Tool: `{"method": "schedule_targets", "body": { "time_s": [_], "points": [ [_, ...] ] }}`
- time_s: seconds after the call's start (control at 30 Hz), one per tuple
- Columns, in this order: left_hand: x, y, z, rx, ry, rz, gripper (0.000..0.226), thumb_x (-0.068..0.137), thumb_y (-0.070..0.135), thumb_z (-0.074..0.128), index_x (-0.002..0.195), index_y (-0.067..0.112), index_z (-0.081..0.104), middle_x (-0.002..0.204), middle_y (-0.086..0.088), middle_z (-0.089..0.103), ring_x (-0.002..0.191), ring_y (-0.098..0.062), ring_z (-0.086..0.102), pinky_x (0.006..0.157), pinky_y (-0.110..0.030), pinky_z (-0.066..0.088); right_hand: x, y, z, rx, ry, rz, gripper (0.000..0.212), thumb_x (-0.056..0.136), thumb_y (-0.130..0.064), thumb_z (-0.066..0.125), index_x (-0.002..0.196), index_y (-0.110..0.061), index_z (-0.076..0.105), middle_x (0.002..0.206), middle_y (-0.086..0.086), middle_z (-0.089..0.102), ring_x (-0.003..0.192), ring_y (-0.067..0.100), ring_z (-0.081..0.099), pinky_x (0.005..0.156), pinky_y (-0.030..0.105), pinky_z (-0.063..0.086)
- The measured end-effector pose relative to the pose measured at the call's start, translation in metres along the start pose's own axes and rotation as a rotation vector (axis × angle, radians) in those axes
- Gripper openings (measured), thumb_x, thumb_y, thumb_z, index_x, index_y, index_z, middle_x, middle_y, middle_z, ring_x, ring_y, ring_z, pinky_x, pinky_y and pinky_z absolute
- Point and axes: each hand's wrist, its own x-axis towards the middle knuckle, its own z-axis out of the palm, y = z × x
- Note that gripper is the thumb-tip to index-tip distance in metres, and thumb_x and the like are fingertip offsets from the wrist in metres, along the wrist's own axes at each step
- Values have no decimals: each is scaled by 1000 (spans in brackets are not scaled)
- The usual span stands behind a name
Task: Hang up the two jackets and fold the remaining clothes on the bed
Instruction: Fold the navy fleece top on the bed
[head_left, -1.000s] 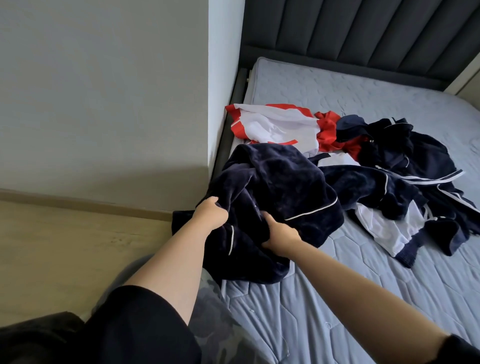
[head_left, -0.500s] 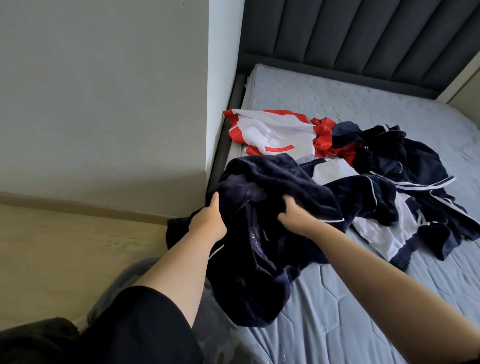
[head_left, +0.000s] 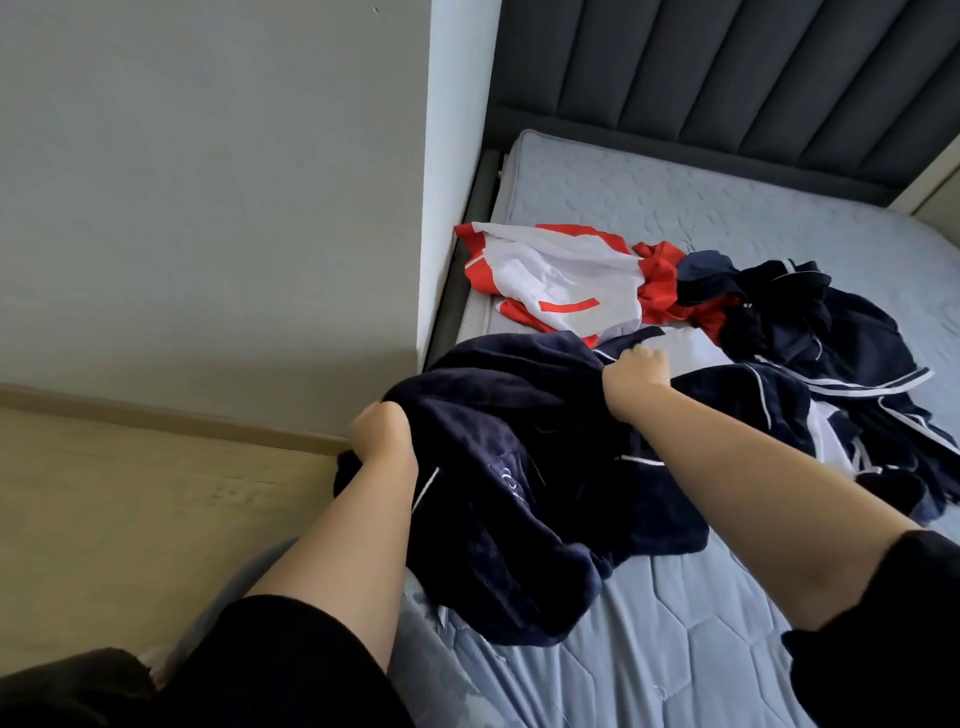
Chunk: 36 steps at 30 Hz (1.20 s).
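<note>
- At the near left corner of the bed (head_left: 691, 623), two bare forearms in short black sleeves reach out over the grey quilted mattress.
- The left hand (head_left: 382, 434) has its grip clamped on a bunched edge of the navy jacket (head_left: 524, 488), fingers curled into the cloth, out past the bed's left side and above the wooden floor (head_left: 130, 519).
- The right hand (head_left: 636, 374) has its grip clamped on the same jacket's upper edge, farther in over the bed than the left hand and higher in the view.
- The navy jacket is held up between the two hands; its body sags below them, and its lower folds rest on the mattress near the bed's corner. White piping lines and a small stitched mark show on the dark, fleecy cloth.
- Beyond the right hand, toward the middle of the bed, lies a tangled pile of dark clothes (head_left: 831, 353) in navy with white stripes, with white cloth showing among them.
- Farther up the bed, by its left edge, a red and white garment (head_left: 566, 280) lies spread flat; its red part touches the dark pile.
- At the far end of the bed stands a dark padded headboard (head_left: 727, 78), and a pale wall (head_left: 208, 182) with a corner column runs along the bed's left side.
</note>
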Motion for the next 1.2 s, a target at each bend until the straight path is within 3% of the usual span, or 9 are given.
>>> {"method": "schedule_targets", "body": {
  "time_s": [0.1, 0.23, 0.4, 0.53, 0.67, 0.77, 0.93, 1.07, 1.2],
  "points": [
    [1, -5, 4, -233, 82, -58, 30, 91, -3, 38, 113, -6, 58, 94, -16, 60, 89, -28, 51, 67, -25, 33, 9, 16, -12, 130, 144, 162, 39, 91, -18, 50, 130, -15, 52, 131, 6, 55, 120, 26, 51, 95, 35, 38],
    [2, -3, 11, -79, -28, 8, 22, 87, -5, 39, 98, -1, 58, 78, -9, 52, 80, -27, 46, 71, -38, 39, 24, 39, -47, 1098, 389, 447, 31, 90, -9, 49, 119, 0, 56, 114, 21, 62, 108, 36, 58, 79, 31, 41],
    [8, -5, 22, -29, -121, 11, 23, 88, -4, 40, 100, -1, 60, 64, -6, 43, 70, -28, 43, 69, -31, 33, 30, 15, -89, 2275, 117, -48, 65, 95, -3, 48, 149, -24, 20, 140, 7, 47, 125, 21, 47, 103, 41, 35],
    [11, -11, 23, 15, -121, 42, 20, 84, 0, 43, 94, -3, 60, 60, -4, 45, 55, -22, 41, 53, -29, 31, 29, 6, -50, 1606, 157, 223, 33, 90, -10, 50, 120, 2, 57, 119, 25, 60, 87, 22, 59, 68, 17, 43],
    [6, -13, 25, 40, -188, 82, 32, 85, 7, 41, 110, 3, 61, 86, -17, 62, 78, -33, 58, 62, -30, 37, 9, -2, 21, 1241, -163, 400, 57, 88, -32, 59, 130, 4, 46, 127, 21, 55, 119, 33, 52, 99, 32, 42],
    [3, -12, 30, 110, -234, 132, 37, 87, 15, 41, 120, 7, 56, 113, -18, 62, 100, -36, 58, 77, -34, 42, -6, -13, 50, 1341, -258, 408, 41, 85, -18, 61, 116, 7, 57, 99, 18, 62, 94, 29, 60, 84, 35, 48],
    [-2, -15, 37, 123, -305, 242, 51, 92, 38, 43, 141, 25, 34, 136, -5, 49, 114, -27, 50, 86, -33, 36, -32, -43, 14, 1617, -26, -11, 35, 82, 1, 61, 115, -12, 64, 96, 1, 65, 88, 14, 61, 77, 21, 47],
    [-1, -12, 32, -53, -286, 326, 66, 92, 42, 50, 149, 30, 20, 153, 1, 26, 139, -20, 28, 105, -32, 26, -55, -55, -19, 1628, -269, -476, 47, 81, -3, 68, 114, -35, 59, 100, -17, 67, 91, -3, 65, 73, 8, 49],
    [-2, -18, 25, 378, -284, 527, 73, 88, 27, 60, 148, 34, 19, 145, -3, 32, 127, -24, 42, 88, -27, 36, -52, -52, -17, 1335, -64, -254, 59, 78, -3, 60, 132, -18, 43, 119, 3, 60, 102, 21, 60, 81, 29, 50]
  ]
}}
